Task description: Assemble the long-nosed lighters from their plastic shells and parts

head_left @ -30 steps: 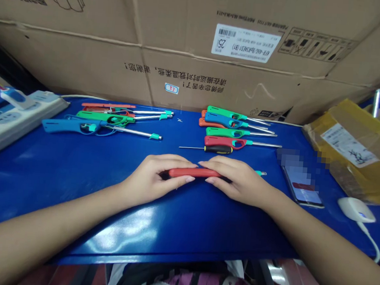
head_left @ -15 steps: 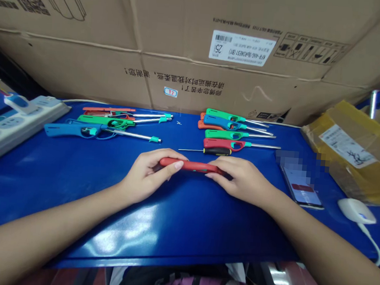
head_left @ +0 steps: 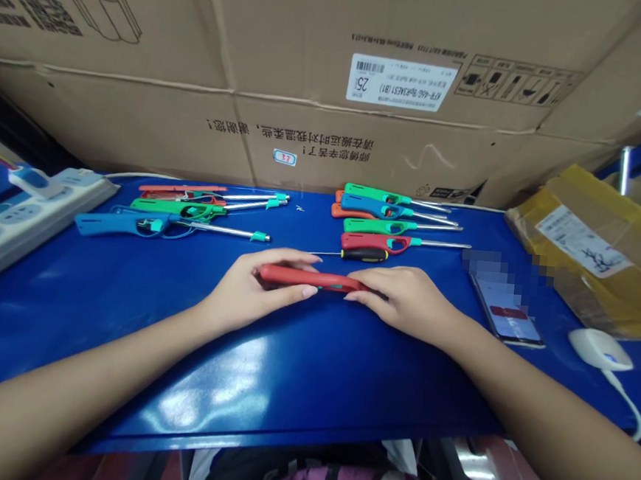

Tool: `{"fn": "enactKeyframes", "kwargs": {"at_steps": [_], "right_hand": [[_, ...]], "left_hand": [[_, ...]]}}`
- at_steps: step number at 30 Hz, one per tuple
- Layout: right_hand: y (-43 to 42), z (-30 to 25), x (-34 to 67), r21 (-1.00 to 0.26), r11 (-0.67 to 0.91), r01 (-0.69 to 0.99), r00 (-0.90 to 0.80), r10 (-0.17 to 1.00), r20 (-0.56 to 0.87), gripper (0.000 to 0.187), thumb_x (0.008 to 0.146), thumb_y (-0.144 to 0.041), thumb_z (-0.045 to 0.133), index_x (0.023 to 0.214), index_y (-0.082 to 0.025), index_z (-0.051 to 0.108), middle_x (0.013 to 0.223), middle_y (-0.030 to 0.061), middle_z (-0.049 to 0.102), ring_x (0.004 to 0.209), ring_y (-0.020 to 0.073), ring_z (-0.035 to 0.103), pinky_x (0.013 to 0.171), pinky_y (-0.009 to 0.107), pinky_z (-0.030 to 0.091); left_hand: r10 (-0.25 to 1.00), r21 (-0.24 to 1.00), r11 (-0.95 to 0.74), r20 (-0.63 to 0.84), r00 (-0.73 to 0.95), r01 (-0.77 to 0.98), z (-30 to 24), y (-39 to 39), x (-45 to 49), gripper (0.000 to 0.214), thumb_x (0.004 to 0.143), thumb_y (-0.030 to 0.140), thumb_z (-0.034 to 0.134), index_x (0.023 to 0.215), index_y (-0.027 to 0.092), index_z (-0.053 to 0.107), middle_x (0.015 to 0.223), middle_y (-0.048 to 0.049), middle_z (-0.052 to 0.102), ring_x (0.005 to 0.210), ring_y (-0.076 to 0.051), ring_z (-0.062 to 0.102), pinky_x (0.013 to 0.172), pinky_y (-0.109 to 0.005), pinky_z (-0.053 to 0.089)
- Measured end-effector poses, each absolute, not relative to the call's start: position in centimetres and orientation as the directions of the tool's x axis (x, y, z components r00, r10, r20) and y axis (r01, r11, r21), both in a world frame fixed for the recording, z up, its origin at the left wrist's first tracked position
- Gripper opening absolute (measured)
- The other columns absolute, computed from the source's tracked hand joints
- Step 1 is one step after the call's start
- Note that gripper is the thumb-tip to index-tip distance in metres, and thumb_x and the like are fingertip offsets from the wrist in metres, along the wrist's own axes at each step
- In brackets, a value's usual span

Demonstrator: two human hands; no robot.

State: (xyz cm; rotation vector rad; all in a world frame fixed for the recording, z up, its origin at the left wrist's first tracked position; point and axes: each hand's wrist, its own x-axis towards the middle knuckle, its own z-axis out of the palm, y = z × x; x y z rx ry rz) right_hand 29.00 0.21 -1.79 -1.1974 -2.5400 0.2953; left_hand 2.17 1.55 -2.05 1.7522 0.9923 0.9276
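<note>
A red gas lighter point(head_left: 306, 277) is held crosswise above the blue table, its narrow edge facing me and a bit of teal showing along it. My left hand point(head_left: 255, 287) grips the handle's left end, thumb on the near side and fingers behind. At the right end, my right hand point(head_left: 405, 298) pinches the lighter between thumb and fingers, hiding its front part. Just beyond lies a screwdriver point(head_left: 364, 254) with a black and yellow handle. Behind it are several closed lighters, among them a red one point(head_left: 373, 243) and a green one point(head_left: 374, 226).
Lighters with exposed insides, such as a blue one point(head_left: 111, 225) and a green one point(head_left: 173, 206), lie back left. A white power strip point(head_left: 39, 210) borders the left. On the right are a phone point(head_left: 507, 306), a white corded device point(head_left: 600, 349) and a taped parcel point(head_left: 591, 254). Large cardboard point(head_left: 290, 60) stands behind.
My left thumb has shifted from the lighter's edge to its near side, and the handle sits deeper in that hand. My right hand keeps its pinch.
</note>
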Motion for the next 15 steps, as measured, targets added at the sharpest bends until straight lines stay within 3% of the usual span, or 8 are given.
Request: {"fn": "enactKeyframes", "kwargs": {"at_steps": [3,7,11,15], "right_hand": [[0.3,-1.6,29.0,-0.28,0.602,0.748,-0.564,0.799,0.211,0.025,0.099,-0.04,0.06,0.115,-0.024,0.071,0.106,0.0013,0.079,0.093,0.0224,0.074,0.074,0.032,0.051],[0.6,-0.8,29.7,-0.261,0.535,0.803,-0.467,0.838,0.282,0.031,0.097,-0.04,0.061,0.121,-0.021,0.069,0.107,0.0054,0.076,0.096,0.0239,0.07,0.083,0.037,0.053],[1.1,-0.4,30.8,-0.211,0.523,0.826,-0.473,0.846,0.245,0.033,0.099,-0.03,0.055,0.128,-0.018,0.063,0.124,0.0106,0.07,0.112,0.0284,0.064,0.097,0.044,0.05],[1.8,-0.8,31.5,-0.174,0.483,0.858,-0.439,0.867,0.238,0.03,0.098,-0.028,0.057,0.122,-0.013,0.064,0.12,0.0144,0.071,0.111,0.0321,0.064,0.096,0.047,0.05]], "left_hand": [[0.899,0.956,-0.159,0.036,0.437,0.248,-2.1,2.0,2.0,0.031,0.078,0.038,0.081,0.098,0.015,0.08,0.078,-0.0038,0.074,0.054,-0.011,0.06,0.052,-0.021,0.049],[0.959,0.987,-0.095,0.057,0.277,0.127,-2.3,2.9,1.4,0.021,0.079,0.035,0.08,0.084,0.015,0.078,0.052,0.0028,0.059,0.049,-0.008,0.051,0.051,-0.019,0.041],[0.991,0.995,-0.008,0.021,0.134,-0.099,-2.7,3.9,1.2,0.019,0.075,0.031,0.082,0.071,0.015,0.073,0.048,0.0037,0.052,0.047,-0.007,0.043,0.046,-0.018,0.032],[0.999,0.968,0.014,-0.004,0.04,-0.25,-2.8,4.3,1.3,0.02,0.072,0.028,0.083,0.065,0.014,0.071,0.051,0.003,0.053,0.044,-0.006,0.043,0.043,-0.018,0.033]]}}
